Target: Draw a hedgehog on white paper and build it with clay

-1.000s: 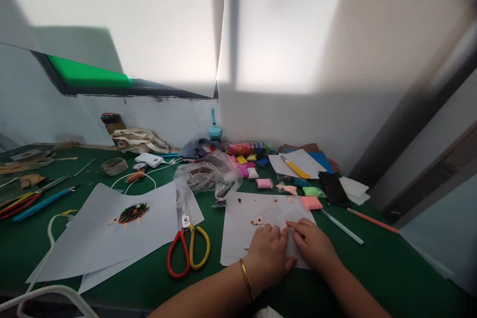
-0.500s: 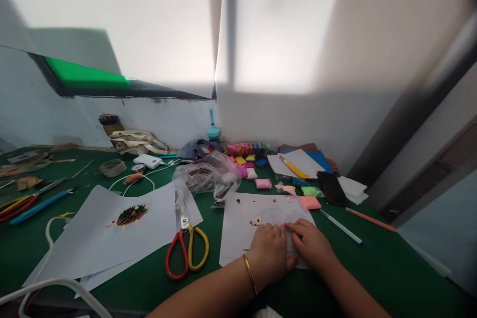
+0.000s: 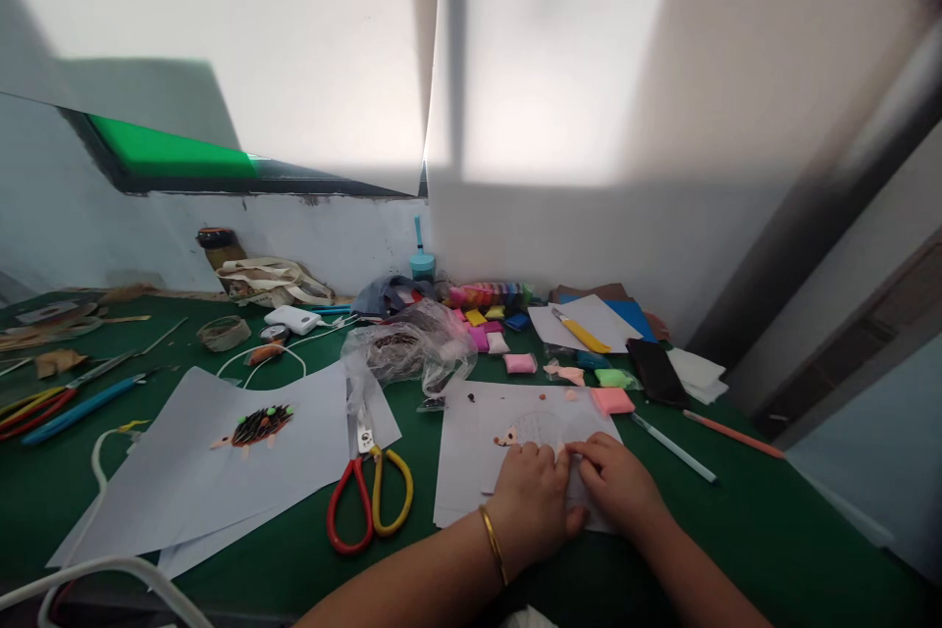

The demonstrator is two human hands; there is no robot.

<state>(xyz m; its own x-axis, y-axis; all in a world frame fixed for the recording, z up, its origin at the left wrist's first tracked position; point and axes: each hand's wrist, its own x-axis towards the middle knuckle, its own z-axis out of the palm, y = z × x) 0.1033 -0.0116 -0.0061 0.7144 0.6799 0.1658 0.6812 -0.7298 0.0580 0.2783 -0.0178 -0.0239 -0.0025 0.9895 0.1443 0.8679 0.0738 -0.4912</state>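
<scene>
The left hand (image 3: 531, 502) lies palm-down on the drawing sheet (image 3: 492, 467), fingers bent; the right hand (image 3: 618, 486) extends its forefinger beside it. Whether either grip holds anything cannot be told. The sheet lies on the green tabletop (image 3: 772, 535), before a pale wall (image 3: 345, 240).

Towards the bench's (image 3: 780, 520) front edge, the papers (image 3: 460, 461) lie between scissors (image 3: 366, 442) on the left and a pen (image 3: 675, 448) on the right, with a phone (image 3: 654, 371) behind the pen and a bottle (image 3: 225, 253) at the back edge.
</scene>
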